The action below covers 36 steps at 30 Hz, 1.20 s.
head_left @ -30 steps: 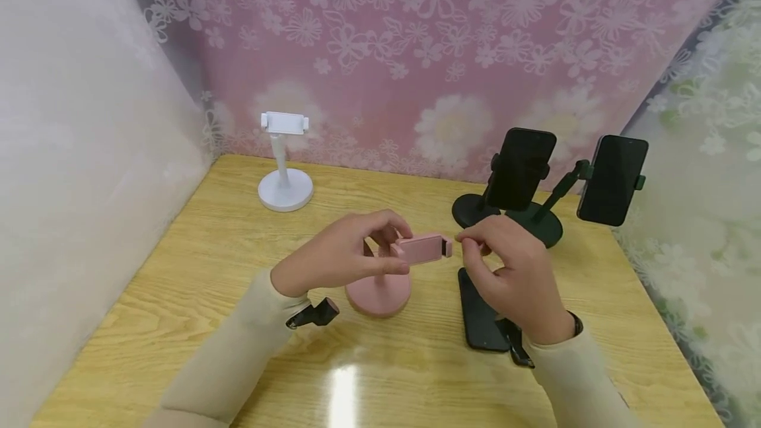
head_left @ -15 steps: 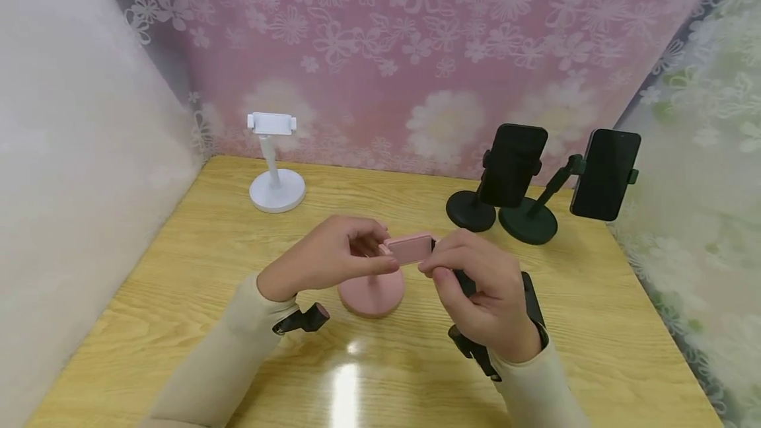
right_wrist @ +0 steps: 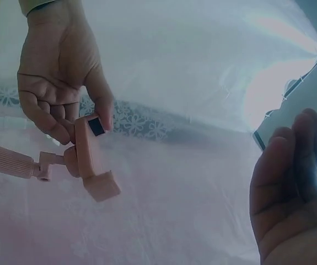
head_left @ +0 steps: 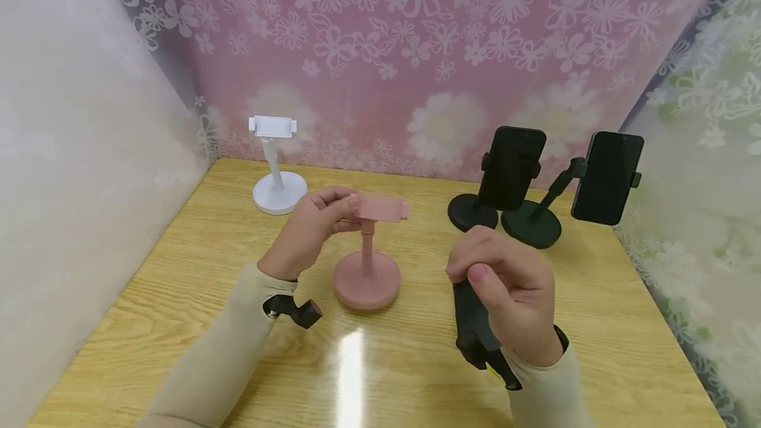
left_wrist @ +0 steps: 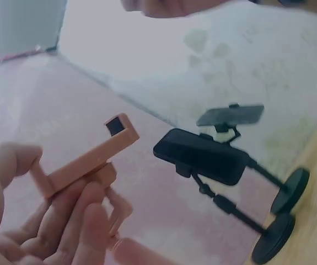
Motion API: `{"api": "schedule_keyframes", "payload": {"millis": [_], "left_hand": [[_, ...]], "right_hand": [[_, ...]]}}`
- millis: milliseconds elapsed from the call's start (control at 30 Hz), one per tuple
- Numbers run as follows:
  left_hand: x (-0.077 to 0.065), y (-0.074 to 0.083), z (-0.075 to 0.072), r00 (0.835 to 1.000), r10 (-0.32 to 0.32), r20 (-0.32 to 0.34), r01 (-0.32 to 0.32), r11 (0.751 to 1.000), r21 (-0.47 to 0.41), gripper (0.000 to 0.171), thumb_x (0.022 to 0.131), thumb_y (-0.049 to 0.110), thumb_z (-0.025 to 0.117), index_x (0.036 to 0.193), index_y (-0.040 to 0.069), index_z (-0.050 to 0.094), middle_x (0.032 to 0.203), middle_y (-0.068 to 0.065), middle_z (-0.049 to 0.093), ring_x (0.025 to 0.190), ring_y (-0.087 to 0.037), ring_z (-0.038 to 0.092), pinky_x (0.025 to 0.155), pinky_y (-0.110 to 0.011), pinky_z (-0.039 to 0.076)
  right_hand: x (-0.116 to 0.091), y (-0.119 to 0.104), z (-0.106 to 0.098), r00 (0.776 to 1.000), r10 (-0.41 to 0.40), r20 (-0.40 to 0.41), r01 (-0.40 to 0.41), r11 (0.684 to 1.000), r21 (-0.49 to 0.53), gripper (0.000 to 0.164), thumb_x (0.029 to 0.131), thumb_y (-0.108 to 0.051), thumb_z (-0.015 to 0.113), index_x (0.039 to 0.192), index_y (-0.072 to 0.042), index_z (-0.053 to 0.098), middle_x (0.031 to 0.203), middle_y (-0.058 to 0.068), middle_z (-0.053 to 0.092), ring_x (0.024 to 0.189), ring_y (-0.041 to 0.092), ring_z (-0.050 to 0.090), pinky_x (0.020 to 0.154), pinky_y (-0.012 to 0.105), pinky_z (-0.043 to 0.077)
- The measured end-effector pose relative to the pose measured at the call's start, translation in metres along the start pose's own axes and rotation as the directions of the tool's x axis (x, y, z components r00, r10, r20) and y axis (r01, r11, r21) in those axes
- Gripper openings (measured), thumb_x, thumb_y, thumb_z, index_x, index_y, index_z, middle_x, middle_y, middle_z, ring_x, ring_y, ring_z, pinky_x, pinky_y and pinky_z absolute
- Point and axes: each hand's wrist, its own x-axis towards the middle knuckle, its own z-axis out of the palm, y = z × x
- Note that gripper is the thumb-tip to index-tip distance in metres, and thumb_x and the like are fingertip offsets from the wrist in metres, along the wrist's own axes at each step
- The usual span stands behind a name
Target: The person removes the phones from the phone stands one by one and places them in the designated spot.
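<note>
A pink phone stand (head_left: 366, 279) with a round base stands upright in the middle of the table. My left hand (head_left: 315, 226) pinches the left end of its clamp head (head_left: 383, 208), thumb in front and fingers behind. The left wrist view shows the clamp (left_wrist: 89, 160) with no phone in it and a black pad on its far end lip. My right hand (head_left: 505, 289) is held apart from the stand, to its right, fingers loosely bent and nothing visible in them. Below it in the head view, a dark phone (head_left: 470, 312) lies on the table, partly hidden by that hand.
Farther back at left stands a white phone stand (head_left: 279, 191) with nothing in its clamp. At the back right, a black stand (head_left: 471, 213) and a dark green stand (head_left: 532, 224) each hold a phone. A floral curtain (head_left: 357, 71) hangs behind the wooden table (head_left: 196, 269).
My right hand has come away from the clamp's right end toward the lying phone. The clamp head has been raised and tilted back by my left hand, baring the stand's neck.
</note>
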Motion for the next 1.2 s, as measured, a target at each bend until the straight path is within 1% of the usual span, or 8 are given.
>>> {"api": "schedule_keyframes", "payload": {"millis": [100, 300, 433, 533, 600, 733, 1000, 1200], "left_hand": [[0.009, -0.001, -0.005, 0.997, -0.026, -0.079, 0.016, 0.993, -0.120, 0.025, 0.104, 0.023, 0.066, 0.117, 0.002, 0.070, 0.100, -0.005, 0.075, 0.091, -0.018, 0.072, 0.090, -0.032, 0.058], [0.024, 0.003, -0.009, 0.979, 0.037, -0.202, -0.061, 0.992, -0.115, 0.035, 0.103, 0.025, 0.067, 0.125, -0.001, 0.066, 0.107, -0.006, 0.073, 0.099, -0.017, 0.071, 0.095, -0.032, 0.057], [0.037, 0.003, -0.009, 0.944, 0.129, -0.302, -0.156, 0.985, -0.068, 0.039, 0.103, 0.025, 0.066, 0.130, -0.003, 0.063, 0.110, -0.006, 0.070, 0.100, -0.016, 0.070, 0.096, -0.032, 0.056], [0.046, 0.001, -0.010, 0.915, 0.205, -0.346, -0.219, 0.976, 0.000, 0.041, 0.104, 0.024, 0.064, 0.134, -0.005, 0.061, 0.110, -0.005, 0.068, 0.099, -0.016, 0.070, 0.096, -0.034, 0.056], [0.052, -0.002, -0.010, 0.896, 0.243, -0.371, -0.247, 0.968, 0.039, 0.043, 0.105, 0.023, 0.062, 0.137, -0.005, 0.059, 0.111, -0.006, 0.067, 0.101, -0.016, 0.069, 0.095, -0.035, 0.057], [0.066, -0.012, -0.015, 0.873, 0.278, -0.400, -0.272, 0.959, 0.074, 0.043, 0.107, 0.023, 0.057, 0.142, -0.003, 0.054, 0.119, -0.009, 0.063, 0.110, -0.019, 0.065, 0.091, -0.033, 0.058], [0.083, -0.035, -0.027, 0.874, 0.255, -0.414, -0.256, 0.965, 0.053, 0.044, 0.107, 0.022, 0.053, 0.146, 0.002, 0.053, 0.141, -0.015, 0.056, 0.124, -0.023, 0.058, 0.090, -0.030, 0.057], [0.096, -0.041, -0.029, 0.859, 0.271, -0.435, -0.280, 0.959, 0.045, 0.047, 0.107, 0.028, 0.056, 0.146, 0.002, 0.054, 0.127, -0.009, 0.062, 0.115, -0.019, 0.062, 0.089, -0.029, 0.057]], "right_hand": [[0.000, 0.000, -0.003, 0.999, -0.005, -0.040, 0.004, 1.000, -0.004, 0.018, 0.100, 0.005, 0.054, 0.090, 0.010, 0.068, 0.084, 0.012, 0.066, 0.077, 0.021, 0.055, 0.072, 0.028, 0.049], [0.002, 0.001, -0.006, 0.996, -0.041, -0.081, 0.039, 0.999, -0.025, 0.019, 0.099, 0.005, 0.054, 0.086, 0.011, 0.067, 0.082, 0.013, 0.066, 0.076, 0.022, 0.056, 0.071, 0.028, 0.049], [0.005, 0.001, -0.007, 0.990, -0.067, -0.122, 0.061, 0.997, -0.051, 0.020, 0.098, 0.006, 0.053, 0.084, 0.011, 0.066, 0.080, 0.014, 0.066, 0.075, 0.022, 0.057, 0.073, 0.028, 0.051], [0.007, 0.000, -0.007, 0.980, -0.091, -0.176, 0.082, 0.995, -0.055, 0.021, 0.097, 0.006, 0.054, 0.081, 0.011, 0.066, 0.078, 0.014, 0.066, 0.073, 0.021, 0.057, 0.073, 0.026, 0.051], [0.008, -0.001, -0.007, 0.971, -0.101, -0.215, 0.091, 0.994, -0.054, 0.022, 0.097, 0.005, 0.054, 0.079, 0.011, 0.065, 0.077, 0.013, 0.066, 0.072, 0.021, 0.057, 0.074, 0.025, 0.052], [0.009, -0.002, -0.009, 0.957, -0.103, -0.270, 0.092, 0.994, -0.050, 0.023, 0.097, 0.006, 0.054, 0.077, 0.010, 0.065, 0.076, 0.012, 0.067, 0.071, 0.021, 0.057, 0.074, 0.024, 0.052], [0.006, 0.004, -0.018, 0.955, -0.112, -0.273, 0.094, 0.993, -0.078, 0.024, 0.097, 0.005, 0.055, 0.075, 0.011, 0.062, 0.071, 0.013, 0.062, 0.066, 0.020, 0.055, 0.066, 0.025, 0.049], [0.002, 0.013, -0.027, 0.957, -0.098, -0.273, 0.059, 0.987, -0.148, 0.026, 0.098, 0.000, 0.057, 0.074, 0.011, 0.061, 0.069, 0.013, 0.060, 0.064, 0.020, 0.054, 0.062, 0.024, 0.048]]}}
